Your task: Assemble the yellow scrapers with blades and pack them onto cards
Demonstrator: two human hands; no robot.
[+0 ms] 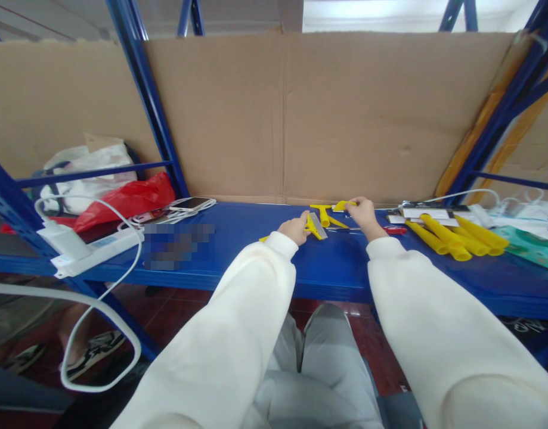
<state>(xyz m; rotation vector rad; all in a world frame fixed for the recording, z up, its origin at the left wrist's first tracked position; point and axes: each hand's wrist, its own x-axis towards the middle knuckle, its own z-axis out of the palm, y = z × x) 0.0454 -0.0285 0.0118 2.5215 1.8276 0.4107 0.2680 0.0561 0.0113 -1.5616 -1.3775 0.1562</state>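
Observation:
My left hand [295, 229] is closed around a yellow scraper [317, 226] with a wide greyish blade, held just above the blue shelf [256, 262]. A bit of yellow shows on the other side of that hand, probably its handle. My right hand [362, 213] pinches a small flat yellow piece [342, 206] farther back. Between the hands lies a yellow T-shaped scraper part [324, 215], with a thin yellow strip [338, 223] beside it. A red-handled tool [395, 230], apparently a screwdriver, rests near my right wrist.
Several yellow tubes [457, 238] lie at the right, beside a green packet [528, 245]. At the left are a white power strip [99, 247] with a looping cable, a phone [193, 204] and a red bag [126, 202]. A cardboard wall [345, 119] closes off the back.

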